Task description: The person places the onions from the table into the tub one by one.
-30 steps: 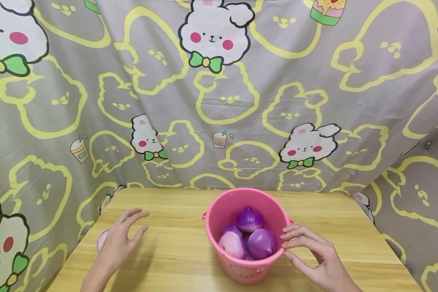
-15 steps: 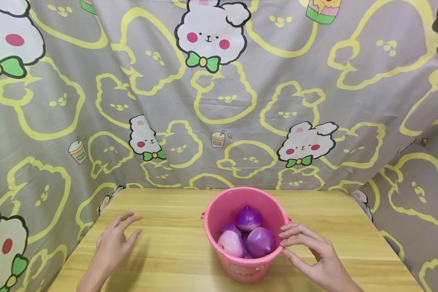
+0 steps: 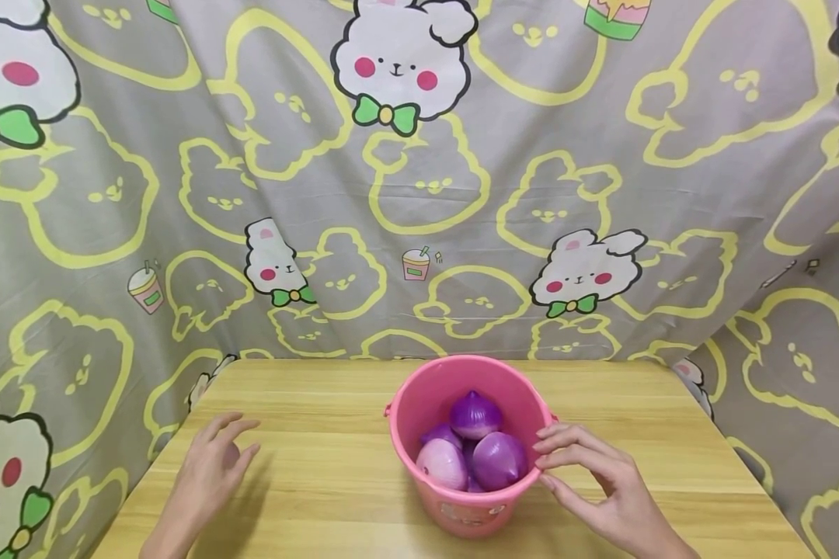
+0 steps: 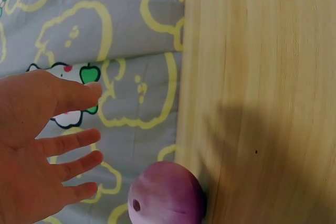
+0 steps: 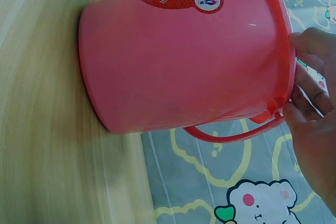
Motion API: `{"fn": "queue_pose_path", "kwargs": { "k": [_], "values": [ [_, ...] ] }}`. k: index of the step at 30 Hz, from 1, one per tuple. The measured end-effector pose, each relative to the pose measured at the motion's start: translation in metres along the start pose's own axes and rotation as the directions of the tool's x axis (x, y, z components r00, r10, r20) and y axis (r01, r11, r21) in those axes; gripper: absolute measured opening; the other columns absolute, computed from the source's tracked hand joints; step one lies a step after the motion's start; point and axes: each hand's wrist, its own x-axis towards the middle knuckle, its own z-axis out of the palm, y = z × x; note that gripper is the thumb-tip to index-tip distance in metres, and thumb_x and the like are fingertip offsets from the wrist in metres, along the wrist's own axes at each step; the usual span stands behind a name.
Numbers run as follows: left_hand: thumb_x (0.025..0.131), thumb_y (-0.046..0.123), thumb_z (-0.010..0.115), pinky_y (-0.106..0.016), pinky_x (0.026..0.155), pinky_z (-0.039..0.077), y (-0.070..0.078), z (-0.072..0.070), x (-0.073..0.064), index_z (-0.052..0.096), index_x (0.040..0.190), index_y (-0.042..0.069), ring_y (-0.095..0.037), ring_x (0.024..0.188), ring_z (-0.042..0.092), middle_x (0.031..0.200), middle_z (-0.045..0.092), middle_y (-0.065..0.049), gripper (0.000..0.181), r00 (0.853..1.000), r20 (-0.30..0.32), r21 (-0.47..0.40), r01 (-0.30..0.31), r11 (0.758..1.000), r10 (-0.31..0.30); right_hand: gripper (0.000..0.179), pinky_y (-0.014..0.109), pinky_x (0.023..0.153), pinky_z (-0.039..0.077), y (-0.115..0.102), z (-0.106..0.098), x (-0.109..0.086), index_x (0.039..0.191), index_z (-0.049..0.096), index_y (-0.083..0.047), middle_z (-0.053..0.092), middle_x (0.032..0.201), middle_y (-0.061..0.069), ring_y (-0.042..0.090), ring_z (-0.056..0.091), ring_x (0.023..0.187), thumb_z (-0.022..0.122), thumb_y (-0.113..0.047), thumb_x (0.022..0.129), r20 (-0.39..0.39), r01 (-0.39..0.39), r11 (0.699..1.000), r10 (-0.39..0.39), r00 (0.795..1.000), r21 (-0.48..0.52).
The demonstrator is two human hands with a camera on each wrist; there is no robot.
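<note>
A pink bucket (image 3: 470,523) stands on the table and contains several purple onions (image 3: 475,415). At its right side, my right hand (image 3: 611,485) holds the rim with fingertips and thumb; the right wrist view shows these fingers (image 5: 315,95) at the bucket's (image 5: 184,66) edge. Over the table's left part hovers my left hand (image 3: 206,470), its fingers relaxed and holding nothing. Another purple onion (image 4: 167,195) lies on the table near the left hand (image 4: 31,145) in the left wrist view. That onion is hidden behind the hand in the head view.
The wooden table (image 3: 322,435) has a grey cloth (image 3: 419,210) with cartoon rabbits hanging behind it and at both sides. The bucket's handle (image 5: 231,135) hangs down along its far side.
My left hand has drifted slightly left and down, covering the loose onion that partly showed before. The right hand stays at the bucket's rim, and the onions inside have not moved.
</note>
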Motion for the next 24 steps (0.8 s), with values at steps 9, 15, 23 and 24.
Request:
{"fn": "queue_pose_path", "kwargs": {
  "k": [9, 15, 23, 24],
  "values": [
    [0.079, 0.005, 0.085, -0.074, 0.076, 0.046, -0.012, -0.002, -0.005, 0.073, 0.115, 0.006, -0.059, 0.11, 0.054, 0.131, 0.059, -0.029, 0.038, 0.998, 0.022, 0.039, 0.053, 0.998, -0.054, 0.029, 0.032, 0.114, 0.042, 0.001, -0.001, -0.001, 0.108, 0.071, 0.006, 0.067, 0.116, 0.019, 0.027, 0.057, 0.126, 0.073, 0.019, 0.081, 0.002, 0.01, 1.0, -0.01, 1.0, -0.003],
    [0.078, 0.01, 0.086, -0.079, 0.078, 0.041, -0.022, -0.003, -0.014, 0.073, 0.116, 0.008, -0.06, 0.116, 0.048, 0.14, 0.052, -0.03, 0.04, 0.992, 0.059, 0.065, 0.11, 0.992, -0.114, 0.031, 0.031, 0.113, 0.042, 0.002, 0.0, -0.002, 0.108, 0.071, 0.006, 0.066, 0.116, 0.019, 0.027, 0.057, 0.127, 0.072, 0.021, 0.08, 0.002, -0.005, 1.0, 0.005, 1.0, 0.003],
    [0.078, 0.007, 0.085, -0.078, 0.08, 0.041, -0.035, -0.002, -0.016, 0.074, 0.112, 0.005, -0.064, 0.111, 0.05, 0.133, 0.055, -0.033, 0.036, 0.991, 0.037, 0.052, 0.123, 0.991, -0.125, 0.036, 0.03, 0.113, 0.042, 0.001, 0.001, -0.005, 0.109, 0.071, 0.005, 0.066, 0.117, 0.019, 0.025, 0.056, 0.128, 0.072, 0.023, 0.078, -0.008, -0.048, 0.999, 0.048, 0.999, -0.01],
    [0.077, 0.007, 0.085, -0.077, 0.08, 0.04, -0.037, -0.002, -0.017, 0.074, 0.111, 0.005, -0.065, 0.11, 0.05, 0.132, 0.055, -0.034, 0.036, 0.991, 0.039, 0.057, 0.122, 0.991, -0.125, 0.036, 0.031, 0.113, 0.042, 0.001, 0.001, -0.005, 0.109, 0.071, 0.005, 0.066, 0.117, 0.019, 0.026, 0.056, 0.128, 0.072, 0.023, 0.078, -0.007, -0.048, 0.999, 0.048, 0.999, -0.007]
  ]
}}
